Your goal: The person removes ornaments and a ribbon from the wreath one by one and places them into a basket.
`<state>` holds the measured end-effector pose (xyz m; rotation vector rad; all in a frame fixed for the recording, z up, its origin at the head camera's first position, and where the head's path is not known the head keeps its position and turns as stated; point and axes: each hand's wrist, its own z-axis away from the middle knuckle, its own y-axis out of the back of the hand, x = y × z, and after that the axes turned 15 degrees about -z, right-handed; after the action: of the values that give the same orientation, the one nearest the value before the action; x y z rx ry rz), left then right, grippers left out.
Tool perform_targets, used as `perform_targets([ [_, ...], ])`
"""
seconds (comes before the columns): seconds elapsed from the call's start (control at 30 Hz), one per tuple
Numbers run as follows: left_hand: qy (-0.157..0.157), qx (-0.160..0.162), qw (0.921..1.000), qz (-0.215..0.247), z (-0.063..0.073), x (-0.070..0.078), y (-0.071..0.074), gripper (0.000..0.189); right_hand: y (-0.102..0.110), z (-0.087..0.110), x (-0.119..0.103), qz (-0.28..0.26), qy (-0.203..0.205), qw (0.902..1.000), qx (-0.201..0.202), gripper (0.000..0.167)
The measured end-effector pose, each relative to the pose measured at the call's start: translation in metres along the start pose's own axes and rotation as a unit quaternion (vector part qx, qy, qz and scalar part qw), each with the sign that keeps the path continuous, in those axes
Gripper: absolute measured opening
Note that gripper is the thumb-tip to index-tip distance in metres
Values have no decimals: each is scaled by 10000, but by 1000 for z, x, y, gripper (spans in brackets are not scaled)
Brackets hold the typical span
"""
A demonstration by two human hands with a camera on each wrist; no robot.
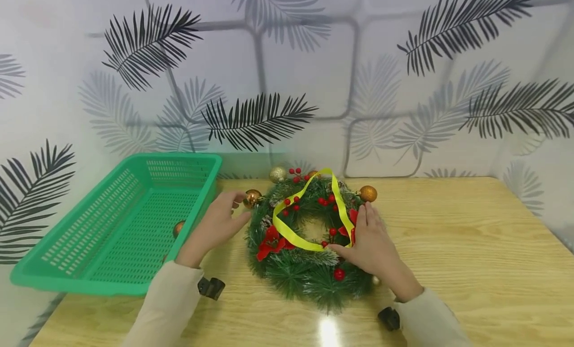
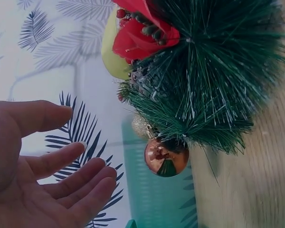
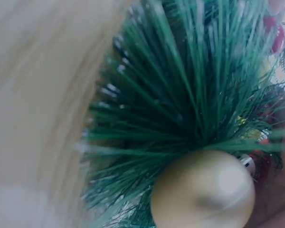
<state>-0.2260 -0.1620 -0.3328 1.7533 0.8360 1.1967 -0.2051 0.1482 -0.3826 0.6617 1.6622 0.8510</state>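
Note:
A green Christmas wreath [image 1: 289, 272] lies on the table, dressed with red flowers [image 1: 270, 243], red berries and baubles. Across its top lies a loop of yellow ribbon [image 1: 291, 236]. My left hand [image 1: 218, 221] hovers at the wreath's left side, near a shiny copper bauble [image 2: 166, 157]; its fingers are loosely bent and hold nothing. On the right side of the wreath rests my right hand [image 1: 373, 242], fingers extended, thumb by the ribbon's lower right corner. A matte gold bauble [image 3: 204, 192] sits close under that hand; the palm side is mostly hidden.
A green plastic basket [image 1: 206, 187] stands to the left with a copper bauble [image 1: 178, 229] inside. An orange glitter bauble [image 1: 368, 193] sticks out at the wreath's upper right. Behind the wooden table [image 1: 471, 247] is a leaf-patterned backdrop [image 1: 305, 78].

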Motion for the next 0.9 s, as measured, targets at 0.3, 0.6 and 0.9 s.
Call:
perform_targets([
  [0.3,65,110,9999,113,-8,-6,-8,44,5,-6,10,-278,74,9993,-220,111],
  [0.6,177,222,9995,145,-8,-10,-11,40,11,-12,21,-366,203,9977,-526,114],
  [0.9,487,-124,9987,-129,-7,-18,-20,45,17,-18,30,-432,454,9944,-854,113],
])
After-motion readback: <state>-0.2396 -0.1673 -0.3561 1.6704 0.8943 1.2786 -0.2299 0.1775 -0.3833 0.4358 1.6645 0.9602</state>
